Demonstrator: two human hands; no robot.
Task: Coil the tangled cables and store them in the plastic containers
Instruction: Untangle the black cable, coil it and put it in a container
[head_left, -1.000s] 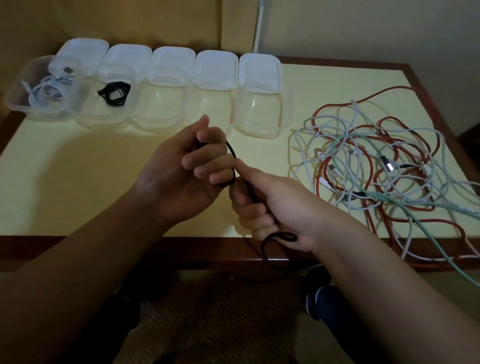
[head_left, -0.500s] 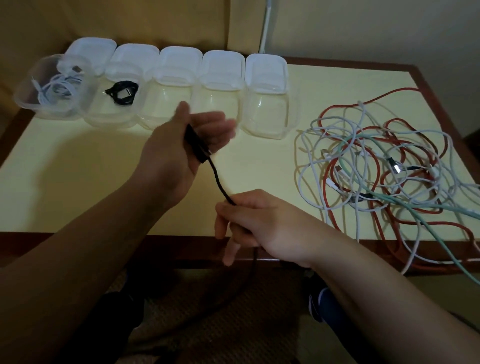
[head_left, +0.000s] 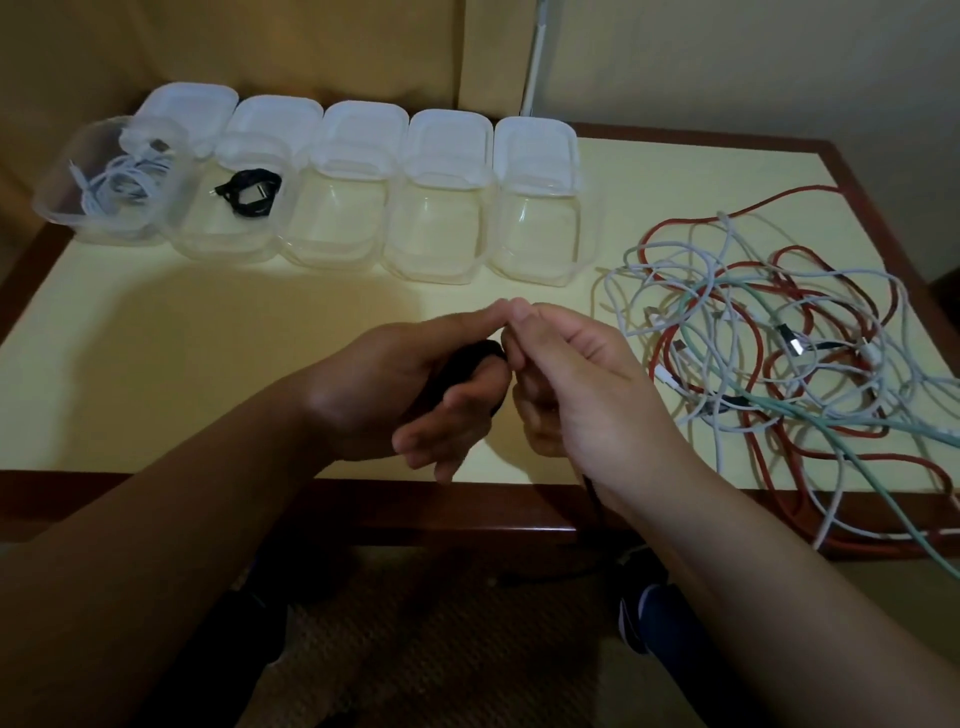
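Both hands are raised together over the near centre of the pale yellow table with a dark wooden rim (head_left: 156, 332). The left hand (head_left: 415, 389) holds a wound black cable (head_left: 467, 364) in its palm, thumb extended above the coil and fingers loosely curved beneath it. The right hand (head_left: 576, 384) is just right of the left, fingertips touching the left thumb tip, fingers curled around the same black cable. A free length of that cable runs down from the right wrist, past the near table edge.

A row of five clear plastic containers (head_left: 431, 228) stands along the far left of the table, each with a translucent white lid (head_left: 449, 148) lying behind it. The leftmost container (head_left: 57, 208) holds a coiled white cable (head_left: 122, 179). The second container (head_left: 228, 234) holds a coiled black cable (head_left: 252, 191). The remaining three contain no visible cable.

A tangled pile of red, white and pale green cables (head_left: 769, 332) lies on the right side of the table, near the rightmost container but apart from it. Several strands of the pile hang over the near right edge. The right hand is near the pile's left margin, not touching it.
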